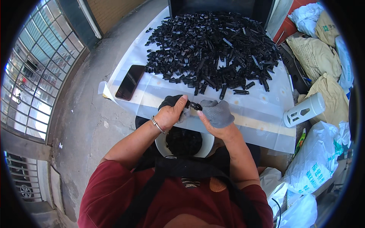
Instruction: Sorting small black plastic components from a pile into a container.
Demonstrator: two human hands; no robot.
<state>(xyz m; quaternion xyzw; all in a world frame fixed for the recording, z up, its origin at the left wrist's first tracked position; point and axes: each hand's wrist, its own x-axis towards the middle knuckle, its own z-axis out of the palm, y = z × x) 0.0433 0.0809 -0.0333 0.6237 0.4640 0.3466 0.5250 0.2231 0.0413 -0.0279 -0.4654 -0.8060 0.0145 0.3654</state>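
Between my two hands, over the near edge of the table, is a small black plastic part. My left hand, in a dark glove that leaves the thumb bare, closes on one end of it. A grey dotted glove covers the fingers of my right hand, whose bare thumb and fingers pinch the other end. The part's exact kind is too small to tell. Just beyond my hands lies a large heap of similar black plastic parts. Below them, a white bucket holds more black pieces.
A phone lies at the left of the sheet-covered table. A white cylindrical holder with cut-outs lies tilted at the right edge. Stuffed sacks crowd the right side. A black panel stands behind the heap.
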